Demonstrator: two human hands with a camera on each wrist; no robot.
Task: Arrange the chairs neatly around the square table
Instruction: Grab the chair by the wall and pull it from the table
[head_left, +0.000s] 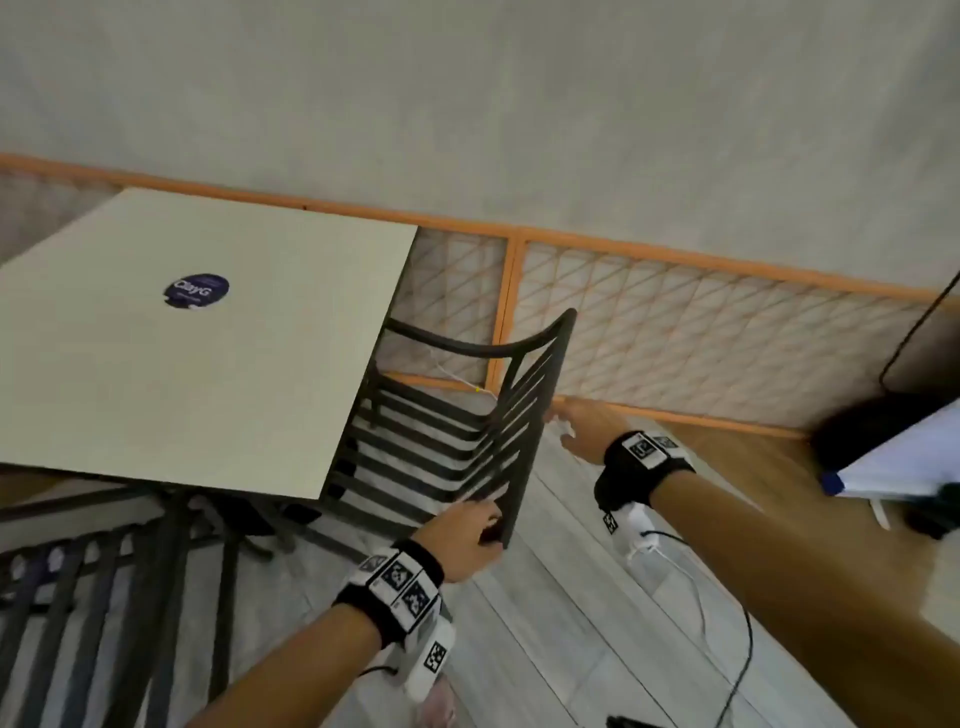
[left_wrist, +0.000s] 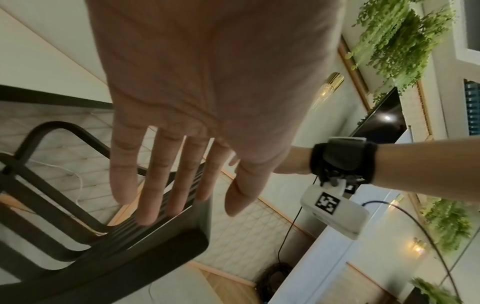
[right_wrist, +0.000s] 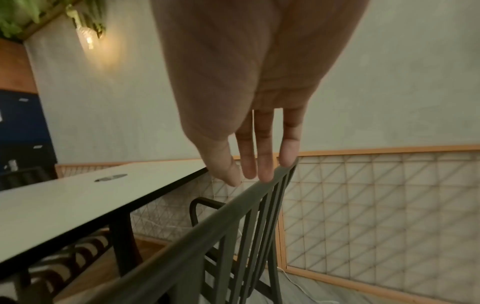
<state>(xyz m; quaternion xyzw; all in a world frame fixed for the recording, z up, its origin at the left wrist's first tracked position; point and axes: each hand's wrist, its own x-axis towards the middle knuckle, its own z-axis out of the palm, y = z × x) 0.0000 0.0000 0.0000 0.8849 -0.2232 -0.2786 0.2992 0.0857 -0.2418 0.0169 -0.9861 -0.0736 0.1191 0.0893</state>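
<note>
Both the left hand (head_left: 465, 540) and right hand (head_left: 584, 428), fingers straight, rest on the back of the slatted chair (head_left: 457, 415), already tucked under the bench (head_left: 208, 332) just ahead of them; next, probably squaring it.

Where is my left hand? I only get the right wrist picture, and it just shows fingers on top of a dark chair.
Observer: Your left hand is on the near end of that same chair, at its backrest. The left wrist view shows its fingers straight.
Operator: Are there more chairs?
Observer: Yes. The head view shows the slatted back of a second chair at the near side of the table, lower left.
Operator: What is the round spot on the table?
Observer: It is a blue sticker that reads ClayG.
</note>
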